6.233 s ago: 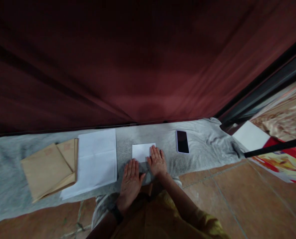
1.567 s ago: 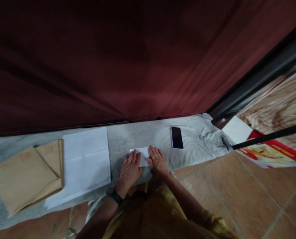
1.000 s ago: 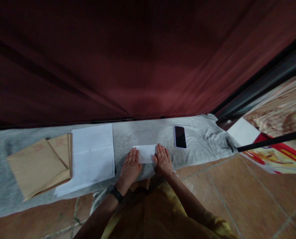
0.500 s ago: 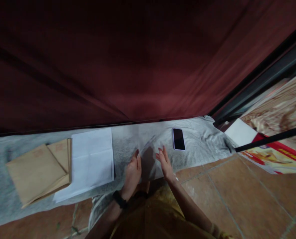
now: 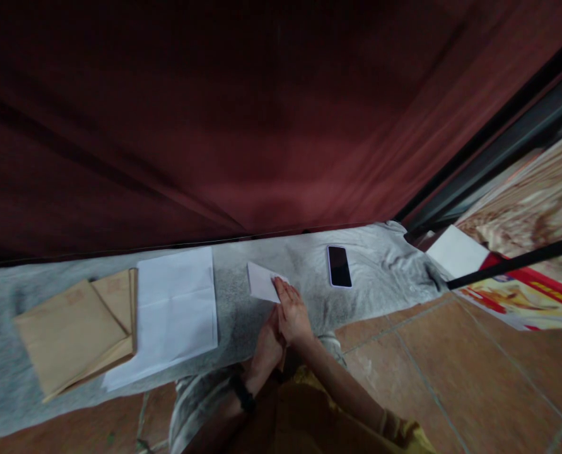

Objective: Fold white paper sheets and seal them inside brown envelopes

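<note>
Left of the phone [image 5: 339, 267], the right hand [image 5: 294, 316], fingers together, touches folded paper [image 5: 262, 282] and overlaps the left hand [image 5: 267, 345]; I cannot tell either grip. Farther left, brown envelopes [image 5: 75, 334] bear unreadable print

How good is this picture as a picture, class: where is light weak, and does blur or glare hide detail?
In the head view, light is dim, the red curtain fading nearly to black up top; same head view, soft blur leaves the brown packets' faint marks unreadable, the small white paper stands out pale, and the phone shows no strong glare.
</note>
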Demonstrator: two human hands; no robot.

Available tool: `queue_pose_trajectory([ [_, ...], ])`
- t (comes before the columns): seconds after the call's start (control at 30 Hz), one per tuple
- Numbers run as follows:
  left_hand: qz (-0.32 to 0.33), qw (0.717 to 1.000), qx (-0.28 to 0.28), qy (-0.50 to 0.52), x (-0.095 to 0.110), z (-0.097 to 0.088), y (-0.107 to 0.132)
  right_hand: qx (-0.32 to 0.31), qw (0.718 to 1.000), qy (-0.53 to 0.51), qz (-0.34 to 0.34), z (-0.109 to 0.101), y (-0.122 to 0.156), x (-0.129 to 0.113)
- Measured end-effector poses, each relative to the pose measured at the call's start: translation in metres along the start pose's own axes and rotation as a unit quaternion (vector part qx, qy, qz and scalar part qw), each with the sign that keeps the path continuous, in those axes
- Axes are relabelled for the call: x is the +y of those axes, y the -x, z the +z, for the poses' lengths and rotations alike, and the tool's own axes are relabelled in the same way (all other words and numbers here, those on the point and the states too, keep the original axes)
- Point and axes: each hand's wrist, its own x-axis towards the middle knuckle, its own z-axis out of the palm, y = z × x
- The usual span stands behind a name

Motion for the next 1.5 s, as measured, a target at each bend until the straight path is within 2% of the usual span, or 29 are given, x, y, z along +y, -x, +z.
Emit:
queue_pose_trajectory([
  [0.07,0.059,0.998,-0.016,0.030,-0.016,-0.014,-0.001,-0.026,0.996,0.082,-0.038,-0.014,-0.005,0.010],
  [0.1,0.087,0.995,-0.005,0.044,-0.025,-0.022,-0.002,-0.045,0.992,0.114,-0.042,-0.017,-0.006,0.015],
  [0.2,0.115,0.987,0.098,0.050,-0.047,-0.043,-0.006,-0.108,0.979,0.172,-0.019,-0.012,0.000,0.028],
  [0.27,0.141,0.981,0.128,0.031,-0.053,-0.051,-0.009,-0.146,0.972,0.182,-0.008,0.002,0.009,0.033],
  [0.4,0.217,0.973,0.064,-0.038,-0.043,-0.044,-0.015,-0.168,0.971,0.168,-0.004,0.026,0.026,0.033],
  [0.47,0.249,0.964,0.025,-0.085,-0.036,-0.034,-0.022,-0.166,0.973,0.159,-0.007,0.027,0.030,0.033],
  [0.57,0.280,0.944,-0.035,-0.171,-0.030,-0.019,-0.032,-0.162,0.975,0.148,-0.030,0.018,0.034,0.038],
  [0.67,0.279,0.925,-0.079,-0.246,-0.030,-0.009,-0.036,-0.142,0.978,0.142,-0.047,0.008,0.037,0.045],
  [0.77,0.270,0.913,-0.091,-0.293,-0.033,-0.005,-0.033,-0.111,0.987,0.116,-0.025,0.006,0.034,0.046],
  [0.87,0.273,0.905,-0.092,-0.314,-0.033,-0.003,-0.031,-0.064,0.995,0.076,0.011,0.015,0.021,0.040],
  [1.0,0.263,0.906,-0.081,-0.321,-0.032,-0.004,-0.038,-0.040,0.997,0.060,0.000,0.032,0.006,0.031],
  [1.1,0.250,0.912,-0.052,-0.322,-0.039,-0.007,-0.046,-0.031,0.994,0.100,0.029,0.037,0.008,0.037],
  [1.27,0.254,0.918,-0.030,-0.302,-0.046,-0.018,-0.051,0.016,0.989,0.143,0.045,0.031,0.017,0.064],
  [1.37,0.250,0.923,-0.029,-0.292,-0.037,-0.025,-0.057,0.041,0.989,0.136,0.046,0.024,0.012,0.075],
  [1.5,0.239,0.920,-0.030,-0.308,-0.021,-0.032,-0.069,0.021,0.988,0.137,0.068,0.014,-0.006,0.080],
])
